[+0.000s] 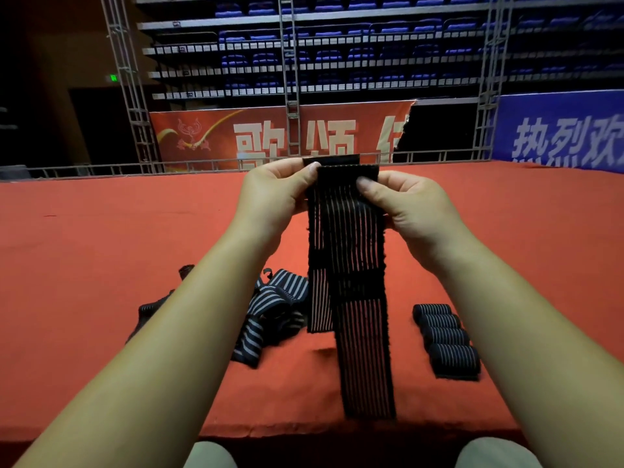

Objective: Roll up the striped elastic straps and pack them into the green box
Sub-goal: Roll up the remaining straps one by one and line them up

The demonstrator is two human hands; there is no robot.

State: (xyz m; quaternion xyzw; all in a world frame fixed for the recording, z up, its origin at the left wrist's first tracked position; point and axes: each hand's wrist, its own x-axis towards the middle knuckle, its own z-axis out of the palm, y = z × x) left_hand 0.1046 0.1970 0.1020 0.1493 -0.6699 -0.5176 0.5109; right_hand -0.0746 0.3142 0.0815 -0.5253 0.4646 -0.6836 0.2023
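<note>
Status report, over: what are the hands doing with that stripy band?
Left hand and right hand both pinch top of hanging striped strap. Rolled straps lined on red table; loose pile nearby. Green box not in view.

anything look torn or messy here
The red banner in the background looks torn along its right edge, a jagged dark gap. Loose black-and-white striped elastic straps lie in a tangled heap on the red tablecloth, unlike the neat row of rolls on the right. No green box is in view.

The left forearm [189, 315] is covering part of the loose strap pile [273, 309]; the hanging strap [351, 265] is concealing fingers of the left hand [270, 194] and right hand [415, 211].
</note>
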